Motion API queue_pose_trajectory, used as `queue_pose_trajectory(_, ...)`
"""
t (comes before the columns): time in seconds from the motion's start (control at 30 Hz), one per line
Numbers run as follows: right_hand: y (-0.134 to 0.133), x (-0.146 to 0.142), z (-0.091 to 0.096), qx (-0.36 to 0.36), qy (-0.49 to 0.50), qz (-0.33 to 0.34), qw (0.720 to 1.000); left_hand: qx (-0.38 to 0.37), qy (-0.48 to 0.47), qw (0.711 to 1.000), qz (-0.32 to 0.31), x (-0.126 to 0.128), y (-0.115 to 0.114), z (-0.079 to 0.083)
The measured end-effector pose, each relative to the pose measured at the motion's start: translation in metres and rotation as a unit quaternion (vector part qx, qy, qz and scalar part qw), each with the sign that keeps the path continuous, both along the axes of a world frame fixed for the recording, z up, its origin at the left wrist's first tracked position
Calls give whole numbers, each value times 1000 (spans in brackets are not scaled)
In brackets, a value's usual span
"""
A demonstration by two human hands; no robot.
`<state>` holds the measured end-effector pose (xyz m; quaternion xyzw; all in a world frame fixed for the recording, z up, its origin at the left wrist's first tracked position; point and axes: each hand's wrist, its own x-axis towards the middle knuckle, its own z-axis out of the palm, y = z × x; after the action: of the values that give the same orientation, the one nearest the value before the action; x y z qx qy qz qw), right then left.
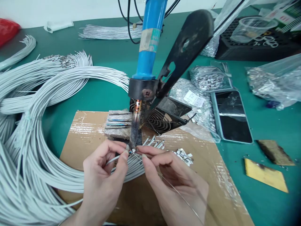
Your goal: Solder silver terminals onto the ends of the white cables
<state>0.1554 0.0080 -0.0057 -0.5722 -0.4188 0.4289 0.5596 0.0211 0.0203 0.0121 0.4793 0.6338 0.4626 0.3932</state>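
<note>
My left hand [104,177] pinches the end of a white cable [113,160] between thumb and forefinger, just under the tip of a soldering iron [149,47]. The iron has a blue handle and points down, held in a black metal bracket [185,47]. Between thumb and fingers of my right hand [175,182] is a thin solder wire [182,196], its end reaching the iron's tip. A small silvery piece [133,151] shows at the meeting point; its exact contact is too small to tell. More white cable ends [137,166] lie beneath both hands.
Cardboard [211,175] covers the green table. Large coils of white cable [44,125] fill the left. Small metal pieces [184,156] lie right of my hands. A black fan [162,121] stands behind; bagged parts [209,78], a phone [232,116] and a yellow sponge [265,175] are rightward.
</note>
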Motion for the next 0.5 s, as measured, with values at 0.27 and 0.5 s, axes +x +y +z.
queue_pose_trajectory(0.27,0,-1,1,-5,3,-5,1000,7,-16,1000,16,4,4,7)
queue_pose_trajectory(0.5,0,-1,2,2,-5,-3,1000,-1,-25,999,28,5,5,7)
